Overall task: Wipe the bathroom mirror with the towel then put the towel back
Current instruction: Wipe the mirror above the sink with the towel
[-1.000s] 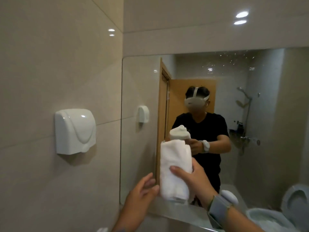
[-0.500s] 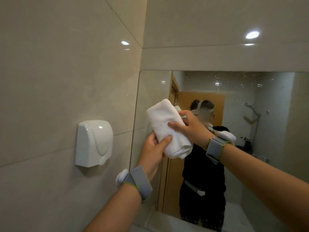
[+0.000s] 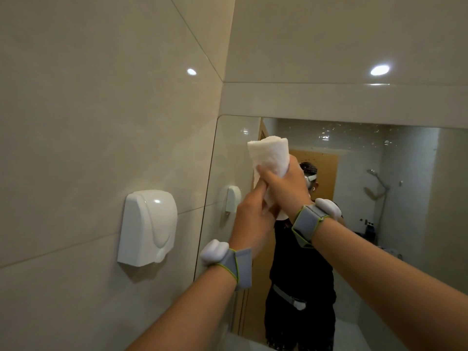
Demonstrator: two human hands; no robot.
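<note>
- White terry towel [image 3: 269, 158], rolled into a thick bundle, is held up against the upper left part of the frameless wall mirror [image 3: 405, 198]; its long axis runs roughly upright, tilted a little to the left at the top; whether the cloth is pressed onto the glass or just off it cannot be told from this view
- Right hand [image 3: 285, 184] is wrapped around the middle of the roll, fingers curled across its near face; it is the higher hand and, in my judgement, the one that will drive the wiping
- Left hand [image 3: 252, 219] closes on the lower end of the towel, just below and left of the right hand, the two touching; both hands are shut on the cloth, neither spread
- Towel's free upper end stands above both hands, so the coming stroke turns on this: the unwiped glass lies up and to the right, where pale specks [image 3: 329, 138] show near the mirror's top edge
- Grey bands with white pods sit on both wrists
- White plastic wall dispenser or dryer [image 3: 148, 228] hangs on the beige tiled wall, left of the mirror and well apart from the towel; a sweep to the left should stop at the mirror's edge
- Wiping looks barely begun; returning the towel is not yet due
</note>
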